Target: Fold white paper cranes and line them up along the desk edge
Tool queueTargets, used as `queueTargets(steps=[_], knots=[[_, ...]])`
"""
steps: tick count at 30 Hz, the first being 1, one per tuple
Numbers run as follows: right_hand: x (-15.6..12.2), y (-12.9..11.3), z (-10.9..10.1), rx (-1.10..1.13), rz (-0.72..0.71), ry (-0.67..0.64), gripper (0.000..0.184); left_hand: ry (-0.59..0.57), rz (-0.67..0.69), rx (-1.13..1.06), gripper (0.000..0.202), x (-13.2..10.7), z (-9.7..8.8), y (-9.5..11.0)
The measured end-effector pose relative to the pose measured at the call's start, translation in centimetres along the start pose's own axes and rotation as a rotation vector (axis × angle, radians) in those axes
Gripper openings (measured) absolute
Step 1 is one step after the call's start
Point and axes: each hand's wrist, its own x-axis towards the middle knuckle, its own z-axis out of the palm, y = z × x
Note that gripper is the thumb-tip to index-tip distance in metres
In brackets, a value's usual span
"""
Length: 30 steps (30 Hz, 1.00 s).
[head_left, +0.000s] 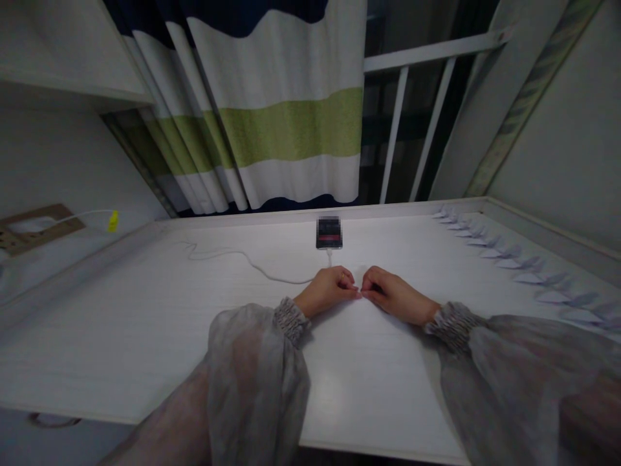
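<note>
- Grey sleeves (262, 369) nearest, over the counter's (145, 323) near edge.
- Left hand (326, 291) and right hand (400, 298) mid-counter, short of the phone (329, 234) by the far edge; fingers of both pinching a pale piece (360, 294) between them, details too small to tell.
- Piece: probably thin paper, light, easily creased; best held by its edges.
- Folded papers (528, 278) line the right edge.

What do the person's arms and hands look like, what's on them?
The sleeves are grey, puffy and a bit see-through, with crinkly, gathered cuffs. The left hand and right hand have no gloves on. The left seems to wear a thin ring, though it's tiny.
</note>
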Motion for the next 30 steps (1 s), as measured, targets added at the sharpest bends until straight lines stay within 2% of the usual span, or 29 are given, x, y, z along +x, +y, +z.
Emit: queueTargets(steps=[8, 22, 27, 30], knots=[[0.0, -0.2, -0.5, 0.036, 0.044, -0.01, 0.006, -0.016, 0.01, 0.011, 0.018, -0.1, 0.0, -0.1], [-0.2, 0.6, -1.2, 0.125, -0.009, -0.087, 0.016, -0.032, 0.075, 0.107, 0.019, -0.3, -0.2, 0.1], [-0.3, 1.4, -1.7, 0.271, -0.028, -0.132, 0.015, -0.045, 0.08, 0.123, 0.017, -0.4, -0.3, 0.3], [-0.4, 1.9, -1.8, 0.477, 0.093, -0.149, 0.02, -0.041, 0.082, 0.105, 0.016, -0.3, -0.3, 0.2]])
